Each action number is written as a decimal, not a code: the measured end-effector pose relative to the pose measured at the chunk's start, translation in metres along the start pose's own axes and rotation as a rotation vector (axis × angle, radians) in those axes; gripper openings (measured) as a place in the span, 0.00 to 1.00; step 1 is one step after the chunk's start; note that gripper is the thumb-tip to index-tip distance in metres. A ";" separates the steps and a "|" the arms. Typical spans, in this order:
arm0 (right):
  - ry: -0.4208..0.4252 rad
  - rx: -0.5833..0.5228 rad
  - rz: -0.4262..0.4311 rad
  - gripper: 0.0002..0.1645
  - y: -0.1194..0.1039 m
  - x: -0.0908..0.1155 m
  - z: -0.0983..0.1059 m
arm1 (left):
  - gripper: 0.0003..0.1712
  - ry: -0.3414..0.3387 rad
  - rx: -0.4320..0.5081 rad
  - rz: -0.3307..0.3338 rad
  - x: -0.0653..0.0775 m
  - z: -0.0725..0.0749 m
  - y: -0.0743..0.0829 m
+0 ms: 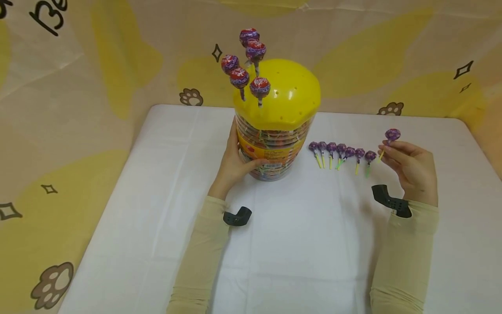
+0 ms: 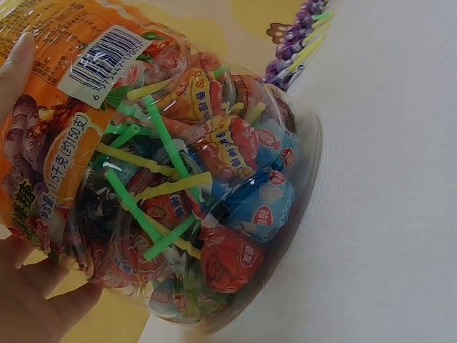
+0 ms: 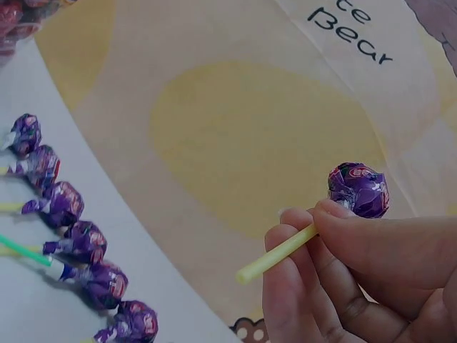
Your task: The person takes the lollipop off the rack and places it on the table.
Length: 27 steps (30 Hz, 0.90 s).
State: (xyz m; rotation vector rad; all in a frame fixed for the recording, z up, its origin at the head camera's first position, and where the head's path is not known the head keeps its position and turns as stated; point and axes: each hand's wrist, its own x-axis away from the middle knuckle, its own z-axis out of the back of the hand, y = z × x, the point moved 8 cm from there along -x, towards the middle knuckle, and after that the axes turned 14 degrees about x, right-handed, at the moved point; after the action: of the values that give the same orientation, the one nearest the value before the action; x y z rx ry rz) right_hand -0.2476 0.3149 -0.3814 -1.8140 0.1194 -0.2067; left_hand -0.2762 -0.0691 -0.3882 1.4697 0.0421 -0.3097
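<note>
A clear plastic jar (image 2: pixel 282 243) full of wrapped lollipops stands on the table under a yellow domed lid (image 1: pixel 292 93) with small holes. Several red and purple lollipops (image 1: pixel 260 88) stick up from the lid's left side. My left hand (image 1: pixel 235 168) grips the jar's left side, thumb across the orange label (image 2: pixel 64 86). Over at the right, my right hand (image 1: pixel 412 168) pinches a purple-wrapped lollipop (image 3: pixel 360 189) by its yellow stick, candy end up, above the table. Left of that hand lies a row of purple lollipops (image 1: pixel 341 149) with yellow and green sticks.
A white cloth (image 1: pixel 298 244) covers the table. Behind it and at the left hangs a yellow and beige patterned backdrop (image 1: pixel 353 52) with paw prints. Black wrist mounts (image 1: pixel 237 216) sit on both beige sleeves.
</note>
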 end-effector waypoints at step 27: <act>0.122 0.132 -0.220 0.06 0.045 -0.006 0.047 | 0.66 0.005 -0.004 0.016 -0.001 0.000 0.000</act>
State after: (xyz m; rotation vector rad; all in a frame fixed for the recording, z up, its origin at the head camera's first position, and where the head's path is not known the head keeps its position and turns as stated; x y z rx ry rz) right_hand -0.2428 0.3489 -0.4363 -1.6812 -0.0090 -0.4711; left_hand -0.2769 -0.0692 -0.3884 1.4664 0.0350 -0.2931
